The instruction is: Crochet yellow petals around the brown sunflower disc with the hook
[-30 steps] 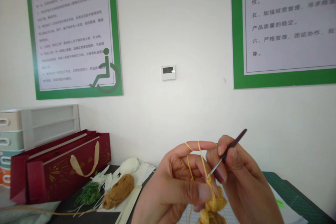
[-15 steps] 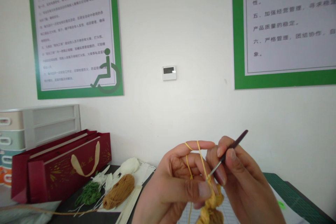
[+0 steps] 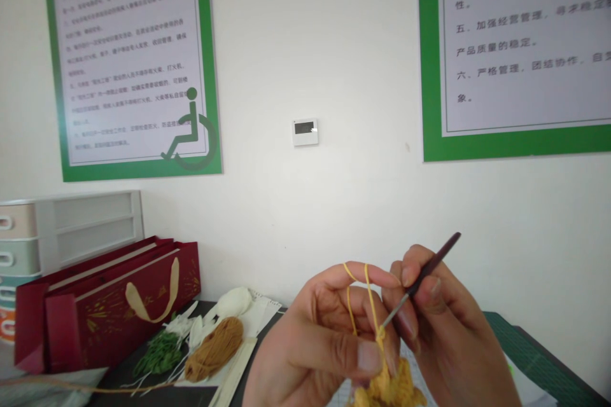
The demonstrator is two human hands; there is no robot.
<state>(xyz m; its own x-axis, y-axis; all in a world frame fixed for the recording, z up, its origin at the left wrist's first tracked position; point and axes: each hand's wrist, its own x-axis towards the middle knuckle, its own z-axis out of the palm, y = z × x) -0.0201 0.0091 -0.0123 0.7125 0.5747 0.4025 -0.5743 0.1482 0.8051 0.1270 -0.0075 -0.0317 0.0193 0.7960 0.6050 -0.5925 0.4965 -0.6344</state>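
My left hand [image 3: 324,343] is closed, thumb and fingers pinching a small yellow crocheted piece [image 3: 389,385] at the bottom of the view. Yellow yarn [image 3: 356,286] loops twice over its raised forefinger. My right hand [image 3: 443,331] is closed on a dark crochet hook [image 3: 422,280], whose metal tip touches the yarn just above the piece. Both hands are held up in front of the white wall, touching each other.
On the dark table at left lie a brown yarn skein [image 3: 214,346], green yarn [image 3: 160,353], white yarn [image 3: 233,301] and a red gift bag [image 3: 100,308]. A drawer unit [image 3: 62,229] stands behind. A green cutting mat [image 3: 529,356] lies at right.
Both hands have shifted slightly to the right and the crocheted piece has turned a little. The hook's tip stays at the same stitch.
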